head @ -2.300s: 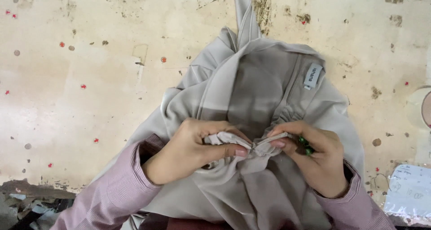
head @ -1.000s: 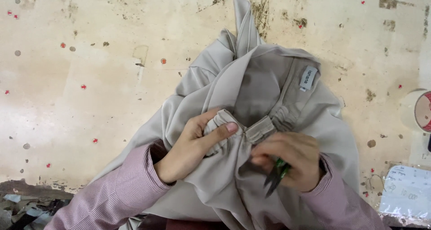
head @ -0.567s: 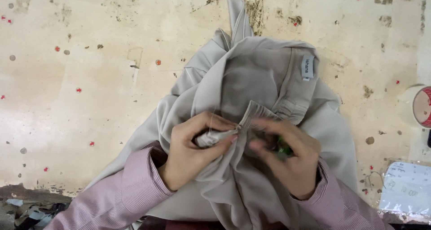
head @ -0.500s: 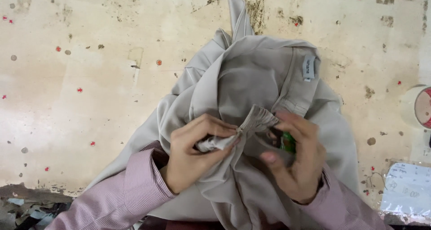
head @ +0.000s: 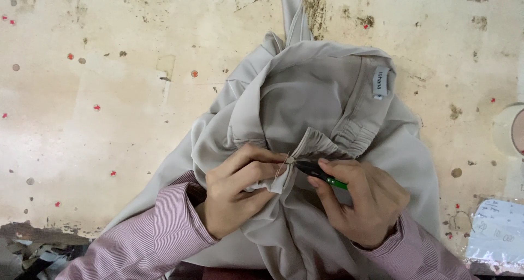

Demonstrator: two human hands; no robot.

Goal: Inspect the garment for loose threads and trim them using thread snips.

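Fabric of a pale grey-beige garment [head: 322, 110] lies heaped on the desk [head: 109, 110], bunched near the middle and right of the scene, with one narrow strip running away toward the far edge. It is smooth and matte, folded over itself in soft ridges. A gathered elastic waistband [head: 349, 138] shows on its right part, and a small white label [head: 381, 83] is sewn on just beyond it.

At the near side, the left hand [head: 234, 195] is clenched on a pinched fold of the cloth, thumb and fingers pressing it up into a small peak. The right hand [head: 363, 201] grasps a small thread snipper [head: 319, 173] with a green handle; its dark tip meets the pinched fold right beside the left thumb. Both wrists wear pink striped sleeves [head: 158, 225].

The desk is cream-coloured, stained and worn, dotted with small red flecks. A roll of tape [head: 510, 130] sits at the right edge, well apart from the garment, and a clear plastic bag [head: 499, 233] with paper inside lies at the near right corner.
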